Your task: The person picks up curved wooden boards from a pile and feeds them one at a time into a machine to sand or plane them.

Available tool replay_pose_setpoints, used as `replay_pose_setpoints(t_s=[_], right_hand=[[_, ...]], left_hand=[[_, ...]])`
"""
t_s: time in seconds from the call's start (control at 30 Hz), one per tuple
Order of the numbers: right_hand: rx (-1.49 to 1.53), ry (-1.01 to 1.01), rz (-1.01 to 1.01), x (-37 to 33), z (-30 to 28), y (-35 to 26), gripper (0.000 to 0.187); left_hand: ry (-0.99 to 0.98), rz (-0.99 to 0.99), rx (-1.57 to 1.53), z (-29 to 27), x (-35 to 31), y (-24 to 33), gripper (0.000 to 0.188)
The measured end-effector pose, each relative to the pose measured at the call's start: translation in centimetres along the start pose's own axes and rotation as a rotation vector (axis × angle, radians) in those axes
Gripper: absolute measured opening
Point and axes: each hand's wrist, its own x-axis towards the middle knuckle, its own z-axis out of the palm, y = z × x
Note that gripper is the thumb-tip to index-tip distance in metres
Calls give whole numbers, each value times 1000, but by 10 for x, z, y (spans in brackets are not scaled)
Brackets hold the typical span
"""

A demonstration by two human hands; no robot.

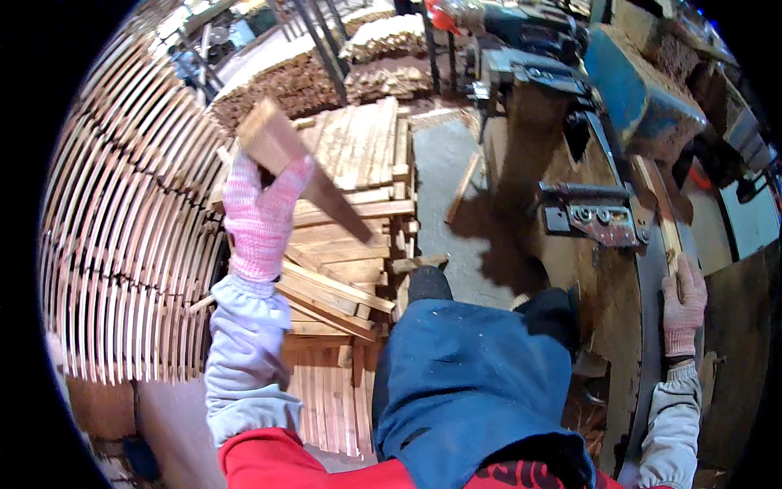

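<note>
My left hand [262, 208], in a pink knit glove, holds up a short wooden board [305, 163], its thumb and fingers wrapped round the upper part. The board slants down to the right above stacked timber. On the right, my gloved right hand [684, 301] has its fingers on the near end of a long, narrow wooden strip [661, 212]. That strip lies along a metal bed [652, 326] and runs forward beside a machine fitting. The underside of the right hand's grip is hidden.
Rows of thin stacked strips [138, 236] line the left. Loose pieces lie on a timber pile [338, 244] between there and my blue apron [481, 367]. A metal bracket [599, 220] and a dusty blue machine housing [635, 90] stand right. One offcut [463, 187] rests on the grey floor.
</note>
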Motion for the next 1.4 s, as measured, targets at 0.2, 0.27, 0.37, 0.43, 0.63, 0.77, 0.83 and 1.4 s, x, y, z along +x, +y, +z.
replay_pose_setpoints(t_s=[0.2, 0.27, 0.37, 0.43, 0.63, 0.77, 0.83, 1.4], right_hand=[[304, -104, -448, 29, -43, -144, 113], [106, -132, -381, 14, -69, -174, 102], [117, -176, -63, -39, -77, -142, 86], [142, -123, 19, -94, -90, -97, 77], [-139, -434, 562, -171, -181, -119, 67], [-241, -354, 720, -220, -193, -118, 67], [-305, -235, 584, -214, -181, -102, 65], [268, 199, 134, 49, 30, 20, 57]], left_hand=[[116, -125, -696, 85, 19, 85, 38], [128, -50, -787, 131, 15, 82, 38], [-12, -243, -1195, 192, 4, 91, 35], [-182, -325, -1243, 231, -11, 112, 43], [-238, -337, -568, 262, -65, 52, 70], [20, -468, -230, 222, -101, -58, 65], [186, -504, 185, 175, -147, -144, 74], [632, -1712, 483, 39, -273, -271, 125]])
